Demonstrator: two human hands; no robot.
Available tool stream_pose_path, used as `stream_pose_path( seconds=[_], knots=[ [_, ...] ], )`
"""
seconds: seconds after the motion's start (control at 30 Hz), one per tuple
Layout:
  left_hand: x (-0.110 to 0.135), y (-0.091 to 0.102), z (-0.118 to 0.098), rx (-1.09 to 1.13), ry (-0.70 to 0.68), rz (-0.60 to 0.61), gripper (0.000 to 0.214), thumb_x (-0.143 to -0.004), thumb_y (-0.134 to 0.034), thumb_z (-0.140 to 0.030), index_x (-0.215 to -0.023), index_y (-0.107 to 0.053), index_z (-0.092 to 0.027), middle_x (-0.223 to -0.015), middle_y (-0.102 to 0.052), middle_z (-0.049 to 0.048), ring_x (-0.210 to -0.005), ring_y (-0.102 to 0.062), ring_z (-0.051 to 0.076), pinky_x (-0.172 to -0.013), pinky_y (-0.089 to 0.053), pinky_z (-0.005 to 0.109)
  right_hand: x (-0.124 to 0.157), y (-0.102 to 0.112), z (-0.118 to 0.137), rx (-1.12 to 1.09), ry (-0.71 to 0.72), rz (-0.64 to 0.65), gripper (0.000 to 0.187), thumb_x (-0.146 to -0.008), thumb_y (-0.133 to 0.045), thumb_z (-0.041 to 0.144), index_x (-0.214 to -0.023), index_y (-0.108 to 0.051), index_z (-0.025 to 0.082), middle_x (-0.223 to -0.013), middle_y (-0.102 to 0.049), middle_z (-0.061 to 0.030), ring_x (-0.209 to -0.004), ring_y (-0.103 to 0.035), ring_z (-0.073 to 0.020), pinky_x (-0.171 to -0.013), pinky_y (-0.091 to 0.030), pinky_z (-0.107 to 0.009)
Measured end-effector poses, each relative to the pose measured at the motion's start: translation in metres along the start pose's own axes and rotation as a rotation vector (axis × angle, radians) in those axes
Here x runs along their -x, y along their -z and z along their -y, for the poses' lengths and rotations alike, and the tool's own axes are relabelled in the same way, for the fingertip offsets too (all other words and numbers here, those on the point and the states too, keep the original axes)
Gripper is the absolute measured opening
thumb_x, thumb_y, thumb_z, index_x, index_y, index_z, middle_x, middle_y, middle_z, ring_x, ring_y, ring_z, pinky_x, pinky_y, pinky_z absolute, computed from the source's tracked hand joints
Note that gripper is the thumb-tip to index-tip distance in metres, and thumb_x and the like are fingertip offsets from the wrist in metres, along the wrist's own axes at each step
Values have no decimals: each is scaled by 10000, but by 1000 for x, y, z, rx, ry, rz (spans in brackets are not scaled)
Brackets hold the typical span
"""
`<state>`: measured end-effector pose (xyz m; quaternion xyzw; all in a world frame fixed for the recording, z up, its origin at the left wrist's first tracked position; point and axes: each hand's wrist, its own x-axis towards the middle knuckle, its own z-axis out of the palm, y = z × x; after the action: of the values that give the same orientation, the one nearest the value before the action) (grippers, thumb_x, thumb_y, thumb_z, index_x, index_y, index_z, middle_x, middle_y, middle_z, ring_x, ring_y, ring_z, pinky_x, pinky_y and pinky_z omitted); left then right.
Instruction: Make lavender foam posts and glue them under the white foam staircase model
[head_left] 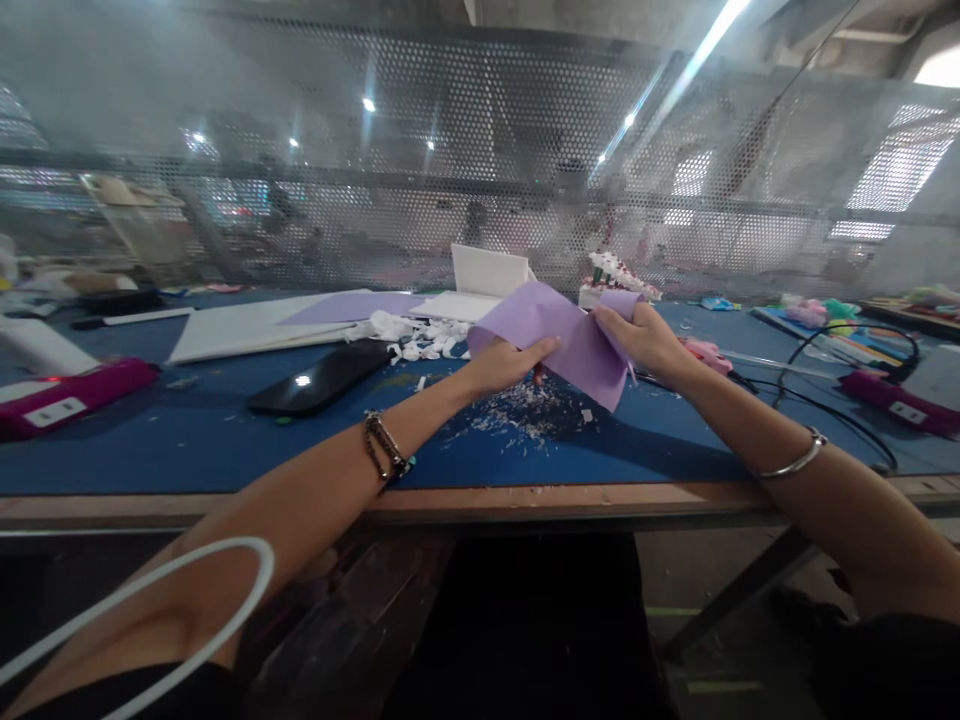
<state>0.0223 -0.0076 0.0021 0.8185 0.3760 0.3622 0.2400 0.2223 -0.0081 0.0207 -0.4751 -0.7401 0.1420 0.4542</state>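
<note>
A sheet of purple paper (574, 345) is held up above the table between my two hands, bent and curling at its upper edge. My left hand (514, 366) pinches its lower left part, thumb on top. At the right end, my right hand (643, 340) grips the paper with the fingers partly behind it. A narrow strip or fold hangs at the right edge near that hand. Under the paper lie many tiny white paper scraps (517, 415). Torn white paper pieces (427, 340) are heaped just beyond my left hand.
A black phone (326, 380) lies left of my hands. Behind it are white boards (255, 325) and another purple sheet (349, 307). A white folded board (491, 270) stands at the back. Purple power strips (82, 395) and black cables (832, 400) lie toward the sides.
</note>
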Motion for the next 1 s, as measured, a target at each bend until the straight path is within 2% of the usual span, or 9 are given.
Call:
stream_pose_path(
  seconds=[0.13,0.27,0.37,0.43,0.53,0.67,0.77,0.87,1.0],
  knots=[
    [-3,4,3,44,-31,-58,446,-816,-434,-538,-586,-527,-167,-527,-554,26,-531,-527,132,-634,-449,283,-4,7,-1,25,16,-47,365,-835,-441,415,-557,-446,179,-496,-337,38,-454,-305,-67,-435,-215,-235],
    [-4,6,1,68,-60,-66,439,-831,-415,-521,-576,-503,-174,-517,-531,21,-473,-493,120,-574,-437,279,-7,12,-2,-93,22,-51,357,-852,-414,421,-675,-580,158,-531,-447,22,-457,-366,-73,-451,-275,-230],
    [-3,6,1,38,-70,-84,458,-842,-404,-505,-537,-493,-175,-488,-517,15,-485,-501,116,-625,-451,277,-5,13,-2,-161,-26,-56,369,-838,-433,465,-725,-601,156,-589,-504,3,-491,-403,-83,-473,-313,-234],
    [-4,5,2,41,-74,-108,447,-842,-417,-497,-542,-493,-174,-481,-513,8,-494,-507,114,-641,-455,273,-3,13,-2,-166,-39,7,359,-785,-511,508,-749,-595,161,-660,-544,-15,-561,-456,-102,-505,-349,-238],
    [-5,5,5,132,-81,-138,386,-846,-423,-488,-633,-501,-175,-489,-502,-12,-459,-489,102,-560,-438,253,0,10,-2,-124,-38,139,351,-726,-589,517,-756,-574,167,-726,-572,-28,-635,-496,-125,-549,-385,-249],
    [-5,4,4,191,-72,-151,365,-853,-410,-470,-654,-494,-176,-450,-473,-26,-453,-488,100,-561,-433,244,1,5,-3,-37,-41,85,371,-796,-486,509,-623,-469,181,-596,-472,8,-554,-437,-104,-505,-340,-245],
    [-3,1,2,131,-48,-67,414,-822,-443,-499,-571,-500,-174,-480,-523,3,-513,-530,113,-624,-454,251,1,-1,-3,-11,-27,39,396,-821,-436,517,-594,-412,193,-527,-362,34,-507,-371,-92,-476,-292,-242],
    [-1,0,3,40,-26,-5,453,-824,-423,-519,-550,-533,-175,-590,-613,39,-555,-560,117,-659,-467,250,0,-3,-3,-63,-17,13,381,-832,-423,518,-624,-429,199,-530,-349,36,-520,-374,-98,-491,-298,-244],
    [-3,1,7,68,-12,-35,422,-818,-436,-519,-612,-561,-172,-594,-611,42,-503,-540,108,-587,-472,240,-2,3,-1,-29,-77,-52,392,-837,-431,496,-581,-409,198,-522,-335,33,-507,-355,-95,-486,-281,-251]
  ],
)
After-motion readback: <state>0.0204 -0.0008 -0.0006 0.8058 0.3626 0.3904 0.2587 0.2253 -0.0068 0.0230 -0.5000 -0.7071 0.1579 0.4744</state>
